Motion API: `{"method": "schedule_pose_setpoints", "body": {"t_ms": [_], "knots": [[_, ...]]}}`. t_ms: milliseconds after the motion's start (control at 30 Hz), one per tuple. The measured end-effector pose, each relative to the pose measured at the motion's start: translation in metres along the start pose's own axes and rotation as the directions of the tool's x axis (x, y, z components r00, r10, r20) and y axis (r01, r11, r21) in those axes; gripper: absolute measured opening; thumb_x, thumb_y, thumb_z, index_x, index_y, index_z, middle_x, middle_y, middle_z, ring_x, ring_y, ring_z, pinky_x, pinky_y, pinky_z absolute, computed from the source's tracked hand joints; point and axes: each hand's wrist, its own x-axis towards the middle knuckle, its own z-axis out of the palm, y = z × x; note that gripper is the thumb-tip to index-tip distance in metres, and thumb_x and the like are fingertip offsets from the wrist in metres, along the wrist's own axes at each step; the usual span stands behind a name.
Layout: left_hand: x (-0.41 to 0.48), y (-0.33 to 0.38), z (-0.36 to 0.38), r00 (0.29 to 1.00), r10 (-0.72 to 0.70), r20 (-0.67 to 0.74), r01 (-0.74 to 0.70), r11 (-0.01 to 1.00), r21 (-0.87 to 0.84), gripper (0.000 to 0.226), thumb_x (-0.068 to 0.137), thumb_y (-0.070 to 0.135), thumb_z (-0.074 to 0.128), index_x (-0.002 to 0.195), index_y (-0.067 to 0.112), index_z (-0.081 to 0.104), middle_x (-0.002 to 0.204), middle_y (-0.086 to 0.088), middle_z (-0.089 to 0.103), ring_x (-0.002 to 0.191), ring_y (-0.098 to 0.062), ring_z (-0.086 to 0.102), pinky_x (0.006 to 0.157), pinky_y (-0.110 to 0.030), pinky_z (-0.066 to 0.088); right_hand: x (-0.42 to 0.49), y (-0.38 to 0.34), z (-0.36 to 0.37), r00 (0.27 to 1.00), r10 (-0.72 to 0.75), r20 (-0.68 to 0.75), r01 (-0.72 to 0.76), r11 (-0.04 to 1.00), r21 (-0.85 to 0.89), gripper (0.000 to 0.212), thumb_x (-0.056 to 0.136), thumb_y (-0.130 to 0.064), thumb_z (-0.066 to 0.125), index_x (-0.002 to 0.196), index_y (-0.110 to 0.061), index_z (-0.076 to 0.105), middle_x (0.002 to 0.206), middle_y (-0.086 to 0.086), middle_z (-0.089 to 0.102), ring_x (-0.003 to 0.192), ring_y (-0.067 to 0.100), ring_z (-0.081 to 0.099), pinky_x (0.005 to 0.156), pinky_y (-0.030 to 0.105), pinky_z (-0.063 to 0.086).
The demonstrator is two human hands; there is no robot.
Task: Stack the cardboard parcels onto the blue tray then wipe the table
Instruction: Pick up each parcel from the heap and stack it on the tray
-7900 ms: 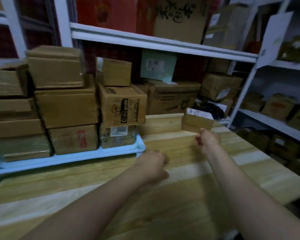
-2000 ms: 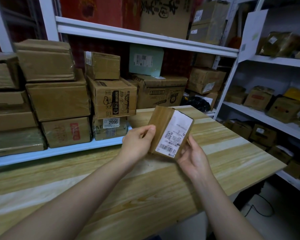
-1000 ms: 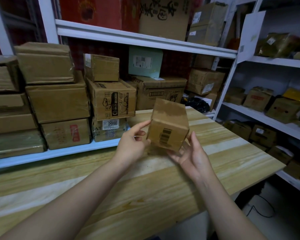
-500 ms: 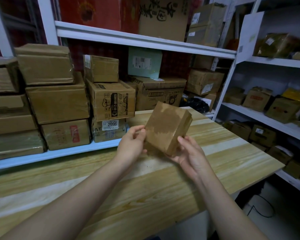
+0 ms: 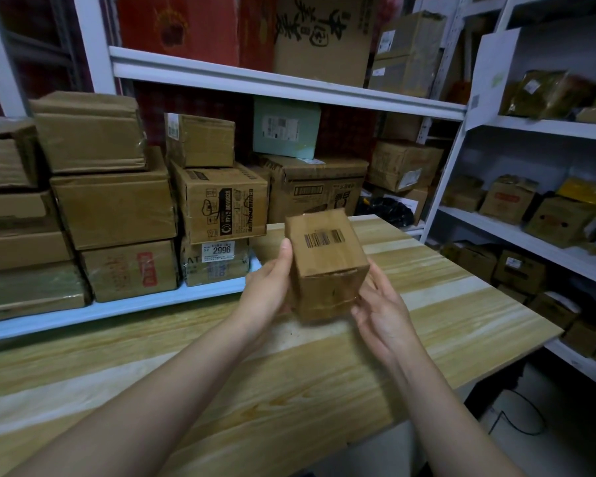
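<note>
Left hand (image 5: 268,291) and right hand (image 5: 383,313) each grip the small parcel (image 5: 327,266), held upright, right of the blue tray (image 5: 135,306).

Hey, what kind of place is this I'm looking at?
Most likely a parcel storeroom or sorting room: white shelving loaded with cardboard boxes, taped parcels stacked on a blue tray, and a barcoded parcel held over the wooden table.
</note>
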Motion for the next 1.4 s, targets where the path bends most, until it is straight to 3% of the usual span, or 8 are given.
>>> {"method": "schedule_pose_setpoints", "body": {"t_ms": [100, 267, 600, 767, 900, 1067, 1200, 1400], "knots": [[-0.004, 0.007, -0.001, 0.999, -0.012, 0.047, 0.018, 0.992, -0.127, 0.054, 0.092, 0.068, 0.027, 0.094, 0.032, 0.068, 0.086, 0.011, 0.072, 0.079, -0.006, 0.064, 0.070, -0.028, 0.052, 0.001, 0.003, 0.000, 0.994, 0.101, -0.034, -0.101, 0.995, -0.017, 0.057, 0.091, -0.013, 0.065, 0.144, -0.016, 0.046, 0.138, 0.015, 0.060, 0.125, 0.030, 0.060, 0.106, 0.054, 0.046], [-0.005, 0.006, -0.005, 0.998, 0.002, 0.059, 0.012, 0.975, -0.223, 0.051, 0.091, 0.066, 0.039, 0.121, 0.032, 0.061, 0.112, 0.006, 0.070, 0.107, -0.013, 0.063, 0.097, -0.045, 0.050, -0.004, 0.006, 0.008, 0.937, 0.348, 0.031, -0.341, 0.931, -0.129, 0.066, 0.084, -0.058, 0.060, 0.138, -0.021, 0.052, 0.133, 0.022, 0.061, 0.117, 0.044, 0.062, 0.098, 0.062, 0.049], [-0.001, 0.018, -0.022, 0.997, 0.021, -0.080, -0.045, 0.950, -0.308, 0.032, 0.101, 0.040, 0.043, 0.115, 0.016, 0.059, 0.105, -0.005, 0.070, 0.087, -0.013, 0.069, 0.075, -0.035, 0.060, -0.003, -0.005, 0.033, 0.967, 0.243, 0.072, -0.251, 0.959, 0.129, 0.043, 0.097, -0.039, 0.051, 0.132, -0.016, 0.057, 0.131, 0.027, 0.061, 0.121, 0.045, 0.059, 0.097, 0.054, 0.050], [0.008, 0.027, -0.037, 0.962, 0.091, -0.258, -0.130, 0.982, -0.138, 0.027, 0.101, 0.033, 0.045, 0.117, 0.017, 0.060, 0.105, -0.006, 0.067, 0.084, -0.013, 0.062, 0.075, -0.035, 0.054, 0.013, -0.026, 0.060, 0.981, 0.180, -0.078, -0.169, 0.977, 0.127, 0.040, 0.095, -0.043, 0.059, 0.127, -0.018, 0.056, 0.132, 0.025, 0.059, 0.110, 0.042, 0.066, 0.088, 0.050, 0.058], [0.016, 0.012, -0.061, 0.969, 0.150, -0.197, -0.086, 0.950, 0.299, 0.015, 0.095, 0.027, 0.056, 0.108, 0.026, 0.064, 0.110, 0.001, 0.067, 0.098, -0.015, 0.061, 0.090, -0.033, 0.050, 0.031, -0.048, 0.101, 0.984, 0.102, -0.149, -0.096, 0.994, 0.049, 0.053, 0.094, -0.046, 0.059, 0.135, -0.013, 0.052, 0.133, 0.018, 0.060, 0.111, 0.033, 0.065, 0.086, 0.049, 0.059], [0.010, -0.022, -0.081, 0.983, -0.159, 0.092, -0.011, 0.450, 0.893, 0.030, 0.090, 0.039, 0.056, 0.110, 0.022, 0.070, 0.117, 0.000, 0.067, 0.107, -0.019, 0.061, 0.097, -0.034, 0.049, 0.046, -0.062, 0.160, 0.991, 0.027, -0.132, -0.041, 0.993, -0.107, 0.045, 0.096, -0.047, 0.056, 0.127, -0.015, 0.051, 0.133, 0.010, 0.056, 0.097, 0.024, 0.062, 0.087, 0.046, 0.060], [0.012, -0.034, -0.094, 0.973, -0.205, 0.105, -0.025, 0.359, 0.933, 0.044, 0.082, 0.048, 0.066, 0.122, 0.029, 0.066, 0.128, 0.008, 0.062, 0.115, -0.015, 0.058, 0.099, -0.030, 0.047, 0.061, -0.065, 0.197, 0.993, 0.048, -0.112, -0.074, 0.966, -0.246, 0.055, 0.096, -0.047, 0.057, 0.138, -0.013, 0.048, 0.137, 0.011, 0.054, 0.119, 0.028, 0.057, 0.087, 0.045, 0.060], [0.017, -0.036, -0.108, 0.959, -0.233, 0.162, -0.069, 0.362, 0.930, 0.054, 0.078, 0.051, 0.072, 0.127, 0.031, 0.061, 0.133, 0.010, 0.058, 0.118, -0.014, 0.056, 0.101, -0.029, 0.045, 0.079, -0.063, 0.227, 0.992, 0.015, -0.125, -0.069, 0.893, -0.444, 0.035, 0.100, -0.026, 0.056, 0.129, -0.006, 0.052, 0.129, 0.009, 0.057, 0.110, 0.022, 0.059, 0.088, 0.034, 0.059]]}}
